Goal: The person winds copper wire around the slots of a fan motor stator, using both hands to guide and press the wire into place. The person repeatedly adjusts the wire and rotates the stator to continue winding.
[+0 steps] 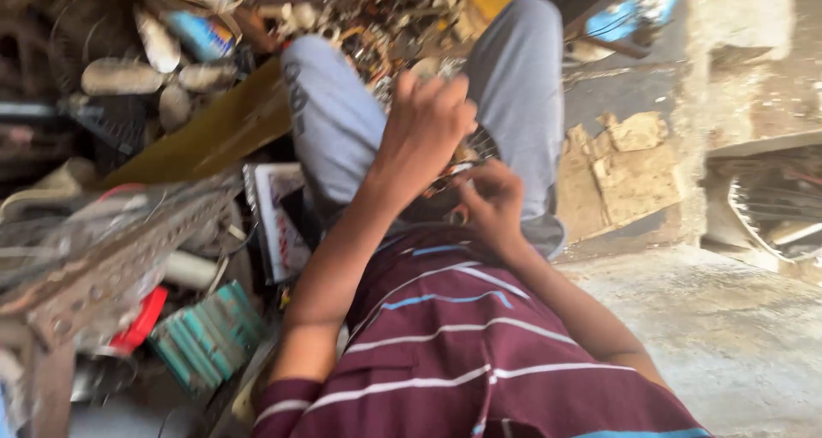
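We are sitting on a concrete floor (736, 335) with our knees drawn up in grey trousers (514, 78), and both hands meet over a small dark object (458, 177) held between the thighs, just above the hem of our maroon striped shirt (462, 344). Our left hand (428, 121) is raised with the fingers curled into a loose fist over the top of the object; the motion blur keeps us from telling exactly what it pinches, though the fingers look pressed together around something thin. Our right hand (492, 202) sits just below, fingers bent and closed on the underside of the same piece, which shows a dark round body with light metallic glints, possibly wires or a small grille. As far as we can judge, the work is in the middle: the piece is in hand and being worked on, neither set aside nor visibly finished, and no loosened parts can be made out near it. To our left lie a slotted metal angle bar (111, 258), a teal ribbed block (210, 335) and a red cap (141, 318) amid scrap; a broken wall (634, 172) stands ahead.
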